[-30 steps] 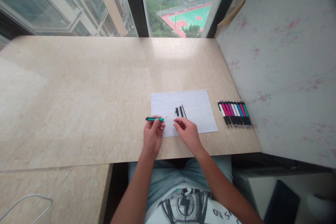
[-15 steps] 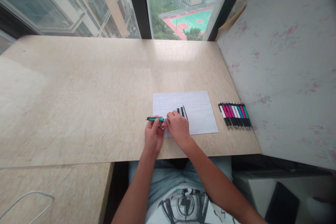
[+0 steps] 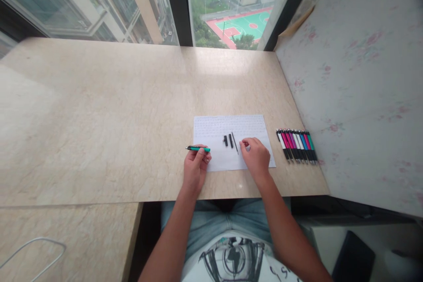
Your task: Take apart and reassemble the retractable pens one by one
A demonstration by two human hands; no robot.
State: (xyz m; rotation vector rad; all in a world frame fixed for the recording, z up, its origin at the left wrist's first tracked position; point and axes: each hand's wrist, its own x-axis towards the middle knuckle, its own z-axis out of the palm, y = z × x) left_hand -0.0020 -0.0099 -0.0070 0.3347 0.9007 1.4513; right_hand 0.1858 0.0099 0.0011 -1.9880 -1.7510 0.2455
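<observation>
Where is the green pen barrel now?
In the head view, the green pen barrel is in the left hand at the left edge of the paper, left of the loose black parts.

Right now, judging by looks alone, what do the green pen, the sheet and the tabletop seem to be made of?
Green pen: probably smooth plastic, given its even, bright colour.
Sheet: matt paper, thin and flat, with faint rows of marks.
Tabletop: polished stone or a stone-look laminate; it has beige mottling and a soft sheen near the window.
</observation>
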